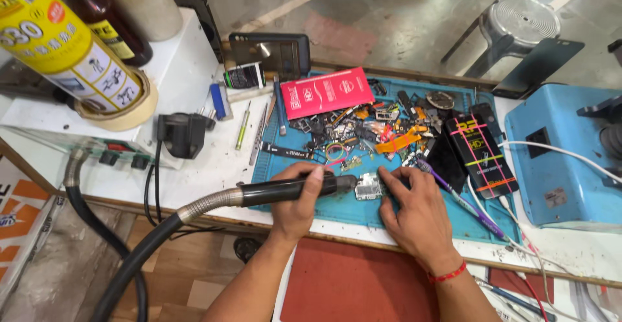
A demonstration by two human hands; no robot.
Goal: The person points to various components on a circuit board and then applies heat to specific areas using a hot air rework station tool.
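A yellow spray can [61,40] stands upper left. A red flat packet [326,92] lies at centre top. A blue machine [558,160] sits far right.

Both hands low centre of frame, forearms entering from the bottom edge.

Left hand [297,200]: fingers curled shut in a grip, thumb laid on top, wrist straight, knuckles facing lower left. Right hand [414,213]: palm down, fingers spread and pressed flat, index fingertip pointing left toward the left hand; the two hands near, not touching.
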